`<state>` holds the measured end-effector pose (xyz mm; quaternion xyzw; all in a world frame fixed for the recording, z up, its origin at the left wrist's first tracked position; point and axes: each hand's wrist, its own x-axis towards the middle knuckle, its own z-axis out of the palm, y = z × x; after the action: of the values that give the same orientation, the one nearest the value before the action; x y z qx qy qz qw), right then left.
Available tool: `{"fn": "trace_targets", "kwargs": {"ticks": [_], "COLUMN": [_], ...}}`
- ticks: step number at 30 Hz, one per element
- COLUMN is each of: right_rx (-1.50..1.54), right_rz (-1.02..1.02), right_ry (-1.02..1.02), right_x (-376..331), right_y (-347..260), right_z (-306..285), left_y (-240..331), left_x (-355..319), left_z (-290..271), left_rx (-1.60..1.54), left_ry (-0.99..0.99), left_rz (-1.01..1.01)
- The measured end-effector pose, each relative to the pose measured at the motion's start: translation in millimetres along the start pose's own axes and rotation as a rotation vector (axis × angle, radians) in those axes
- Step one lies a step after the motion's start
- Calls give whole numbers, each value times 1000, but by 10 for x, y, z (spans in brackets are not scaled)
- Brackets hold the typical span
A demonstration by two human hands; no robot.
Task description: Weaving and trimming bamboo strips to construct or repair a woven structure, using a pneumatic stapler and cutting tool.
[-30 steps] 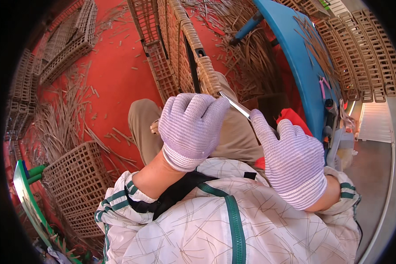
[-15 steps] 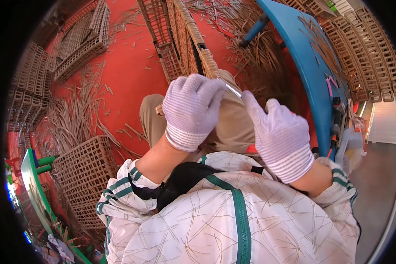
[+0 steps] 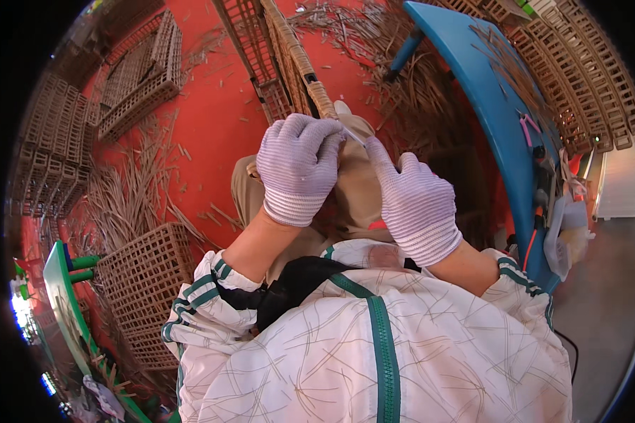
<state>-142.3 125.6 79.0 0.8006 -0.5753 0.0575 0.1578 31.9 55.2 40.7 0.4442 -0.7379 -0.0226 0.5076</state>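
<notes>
Both my hands wear pale lilac knit gloves with striped cuffs. My left hand (image 3: 298, 169) is closed over the near end of a woven wicker frame (image 3: 319, 97) with a wrapped rim, which stretches away between my knees. A thin, straight silvery tool (image 3: 355, 137) spans the gap between my hands, its far end meeting the wicker beside my left fingertips. My right hand (image 3: 420, 204) grips this tool, index finger stretched along it; the handle is hidden in the palm. Under the hands lie my tan trouser legs (image 3: 356, 187).
A blue table (image 3: 466, 77) at the right bears loose strips and pink-handled scissors (image 3: 525, 130). Wicker baskets stand at far left (image 3: 137, 77), near left (image 3: 144, 289) and far right (image 3: 578, 70). Cut strips (image 3: 130, 190) litter the red floor (image 3: 215, 113). A green table (image 3: 70, 310) is at lower left.
My right hand has moved left, closer to my left hand, and less of the silvery tool shows between them. My left hand has shifted slightly left, still at the wicker frame's end.
</notes>
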Motion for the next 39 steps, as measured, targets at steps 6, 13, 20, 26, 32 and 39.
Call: {"fn": "trace_targets", "kwargs": {"ticks": [6,13,20,26,32,39], "right_rx": [-3,-192,-127,15,-58,18], "right_rz": [-95,-95,-3,-180,-284,-398], "right_ry": [-173,-325,-85,-261,-429,-363], "right_x": [161,317,129,576,955,973], "right_y": [262,83,-11,314,459,527], "right_z": [-239,-471,-117,-323,-605,-491], "left_y": [5,-23,21,-8,-78,-334], "left_x": [-14,-6,61,58,189,253], "left_z": [80,73,66,89,36,-105], "left_rx": [-4,13,28,-29,-134,-316], "left_ry": [-1,12,9,4,-91,-322], "left_rz": [-25,4,41,-187,-476,-664]}}
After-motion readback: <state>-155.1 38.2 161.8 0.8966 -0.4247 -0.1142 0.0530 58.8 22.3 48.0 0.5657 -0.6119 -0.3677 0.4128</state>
